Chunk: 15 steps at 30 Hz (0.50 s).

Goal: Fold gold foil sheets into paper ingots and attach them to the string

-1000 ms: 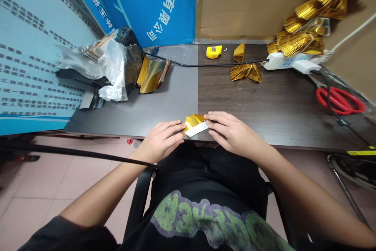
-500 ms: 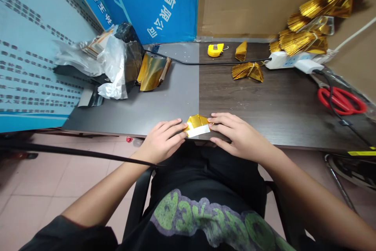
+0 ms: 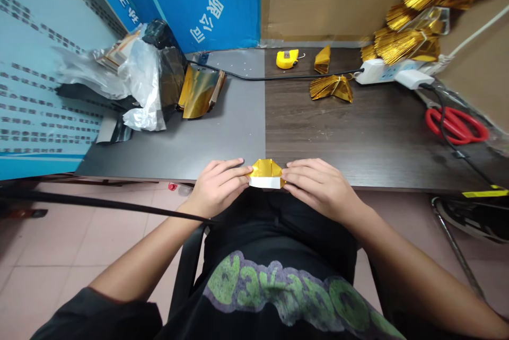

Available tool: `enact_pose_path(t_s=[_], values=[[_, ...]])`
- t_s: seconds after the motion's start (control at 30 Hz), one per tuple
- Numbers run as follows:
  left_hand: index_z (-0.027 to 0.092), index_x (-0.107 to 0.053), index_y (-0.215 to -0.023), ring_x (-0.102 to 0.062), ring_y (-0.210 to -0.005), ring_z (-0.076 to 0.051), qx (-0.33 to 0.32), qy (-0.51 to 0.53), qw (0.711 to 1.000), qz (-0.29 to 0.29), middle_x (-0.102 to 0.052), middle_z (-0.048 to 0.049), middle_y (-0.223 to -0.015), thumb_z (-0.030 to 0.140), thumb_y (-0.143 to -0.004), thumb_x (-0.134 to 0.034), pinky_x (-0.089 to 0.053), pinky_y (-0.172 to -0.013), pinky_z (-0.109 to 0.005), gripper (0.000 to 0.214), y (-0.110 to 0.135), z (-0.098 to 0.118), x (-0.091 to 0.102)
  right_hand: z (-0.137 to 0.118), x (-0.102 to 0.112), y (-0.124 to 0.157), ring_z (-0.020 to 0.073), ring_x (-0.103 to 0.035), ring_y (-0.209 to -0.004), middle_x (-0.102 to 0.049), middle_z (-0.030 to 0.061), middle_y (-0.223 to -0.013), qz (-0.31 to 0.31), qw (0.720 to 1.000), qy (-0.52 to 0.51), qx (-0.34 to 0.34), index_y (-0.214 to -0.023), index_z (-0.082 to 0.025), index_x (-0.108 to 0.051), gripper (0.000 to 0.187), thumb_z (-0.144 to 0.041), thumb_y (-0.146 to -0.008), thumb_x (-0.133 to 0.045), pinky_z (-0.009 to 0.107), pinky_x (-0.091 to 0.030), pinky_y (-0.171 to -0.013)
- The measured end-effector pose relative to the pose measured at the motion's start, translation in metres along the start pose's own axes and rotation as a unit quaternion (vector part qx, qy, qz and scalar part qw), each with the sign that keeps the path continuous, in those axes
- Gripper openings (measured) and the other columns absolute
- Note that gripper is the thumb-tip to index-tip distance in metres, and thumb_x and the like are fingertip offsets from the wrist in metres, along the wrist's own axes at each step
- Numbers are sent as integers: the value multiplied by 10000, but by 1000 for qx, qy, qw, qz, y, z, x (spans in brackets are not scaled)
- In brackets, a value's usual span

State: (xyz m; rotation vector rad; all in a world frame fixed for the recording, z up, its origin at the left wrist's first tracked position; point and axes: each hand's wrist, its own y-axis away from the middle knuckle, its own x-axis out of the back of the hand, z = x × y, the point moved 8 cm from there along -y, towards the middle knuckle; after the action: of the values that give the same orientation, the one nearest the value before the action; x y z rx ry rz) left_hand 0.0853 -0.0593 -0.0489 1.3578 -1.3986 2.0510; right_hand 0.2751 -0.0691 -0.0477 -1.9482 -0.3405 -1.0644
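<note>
A piece of folded gold foil paper (image 3: 265,168) with a white strip along its near side lies at the table's front edge. Its far corners slope inward. My left hand (image 3: 218,183) pinches the left end, thumb hidden beneath the fingers. At the other end, my right hand (image 3: 316,183) has its fingers closed on the paper's right side. Farther back on the table are a bundle of pleated gold foil (image 3: 331,88), tied in the middle, and a small folded gold piece (image 3: 322,59).
A curled stack of gold sheets (image 3: 201,90) leans by crumpled plastic bags (image 3: 143,83) at left. A yellow tape measure (image 3: 287,59), black cable, white power strip (image 3: 374,71) and red-handled scissors (image 3: 457,125) lie farther back and right. Gold fans (image 3: 405,45) pile at back right.
The folded paper has turned level, its white strip now running straight across. My right hand's fingers have drawn closer together at its right end. The view has shifted slightly.
</note>
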Motion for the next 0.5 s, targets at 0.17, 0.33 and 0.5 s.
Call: enact_pose_path(t_s=[0.17, 0.33, 0.5], values=[[196, -663, -981, -696, -1151, -203, 41, 37, 998, -11, -772, -10, -1139, 166, -906, -685, -523, -861, -326, 83, -3, -5, -1, -2, -1, 0, 244, -695, -1000, -776, 73, -1050, 9, 1000, 14, -21, -1039, -187, -736, 130, -185, -952, -639, 408, -593, -832], [195, -661, -958, -684, -1148, -202, 73, 70, 995, -19, -771, -12, -1109, 188, -920, -671, -516, -905, -345, 40, -5, -8, -2, -2, -4, 1, 237, -689, -992, -773, 61, -1033, 17, 999, 12, -50, -997, -181, -717, 82, -184, -944, -656, 391, -566, -807], [186, -656, -980, -659, -1121, -196, 114, 86, 989, -26, -757, -24, -1064, 206, -945, -634, -491, -912, -346, 45, -6, -11, -4, 0, -5, 1, 235, -683, -998, -783, 20, -980, 46, 993, 16, -103, -942, -204, -697, 44, -179, -940, -661, 385, -529, -823]])
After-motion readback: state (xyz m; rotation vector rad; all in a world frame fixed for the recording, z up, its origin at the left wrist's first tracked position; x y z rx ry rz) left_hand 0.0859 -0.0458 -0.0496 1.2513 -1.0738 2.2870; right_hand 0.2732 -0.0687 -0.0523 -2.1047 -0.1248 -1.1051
